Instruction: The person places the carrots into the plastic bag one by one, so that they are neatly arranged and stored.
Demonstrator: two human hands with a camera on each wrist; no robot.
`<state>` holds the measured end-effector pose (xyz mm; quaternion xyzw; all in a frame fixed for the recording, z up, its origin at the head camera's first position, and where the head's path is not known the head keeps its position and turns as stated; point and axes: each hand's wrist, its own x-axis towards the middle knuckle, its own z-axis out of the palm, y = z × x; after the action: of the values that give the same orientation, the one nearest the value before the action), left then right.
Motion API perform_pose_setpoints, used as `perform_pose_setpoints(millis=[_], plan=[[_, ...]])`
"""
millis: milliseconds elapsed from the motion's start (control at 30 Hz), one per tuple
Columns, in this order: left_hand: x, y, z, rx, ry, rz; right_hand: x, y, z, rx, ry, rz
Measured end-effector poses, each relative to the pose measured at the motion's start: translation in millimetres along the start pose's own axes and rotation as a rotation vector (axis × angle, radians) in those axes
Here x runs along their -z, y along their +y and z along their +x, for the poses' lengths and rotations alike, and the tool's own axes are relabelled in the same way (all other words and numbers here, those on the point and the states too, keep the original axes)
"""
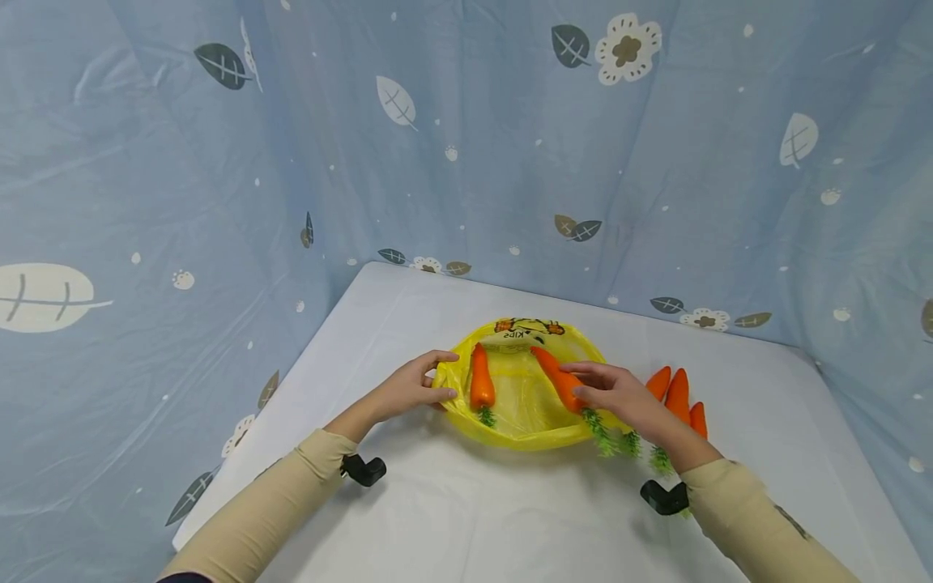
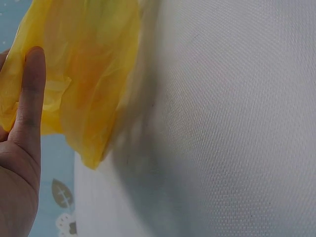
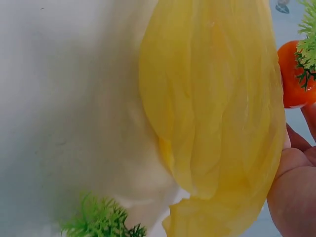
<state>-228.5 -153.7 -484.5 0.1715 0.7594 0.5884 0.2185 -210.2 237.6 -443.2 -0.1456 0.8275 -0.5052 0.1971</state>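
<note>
A yellow plastic bag (image 1: 513, 437) lies spread open on the white table, a printed picture and letters at its far rim. My left hand (image 1: 419, 380) pinches the bag's left edge; in the left wrist view a finger (image 2: 32, 94) lies along the yellow plastic (image 2: 98, 74). One toy carrot (image 1: 481, 380) with green leaves rests inside the bag at the left. My right hand (image 1: 619, 393) holds a second carrot (image 1: 560, 380) over the bag's right part, its tip pointing away and its leaves towards me. The right wrist view shows this carrot's top (image 3: 294, 79) beside the bag wall.
Right of the bag, partly behind my right forearm, lie several more carrots (image 1: 678, 393) with green leaves (image 1: 661, 461). A blue patterned curtain (image 1: 481, 162) rises along the far and side edges of the white table (image 1: 466, 518).
</note>
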Motion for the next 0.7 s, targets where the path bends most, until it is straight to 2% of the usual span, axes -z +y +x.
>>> perform_pose_setpoints(millis=[233, 700], plan=[[-0.7, 1.3, -1.0, 0.008, 0.001, 0.018, -4.0, -1.5, 9.1, 0.003, -0.01, 0.004], [-2.1, 2.1, -0.9, 0.018, 0.006, 0.011, -13.5, -2.3, 29.6, -0.054, -0.011, 0.037]])
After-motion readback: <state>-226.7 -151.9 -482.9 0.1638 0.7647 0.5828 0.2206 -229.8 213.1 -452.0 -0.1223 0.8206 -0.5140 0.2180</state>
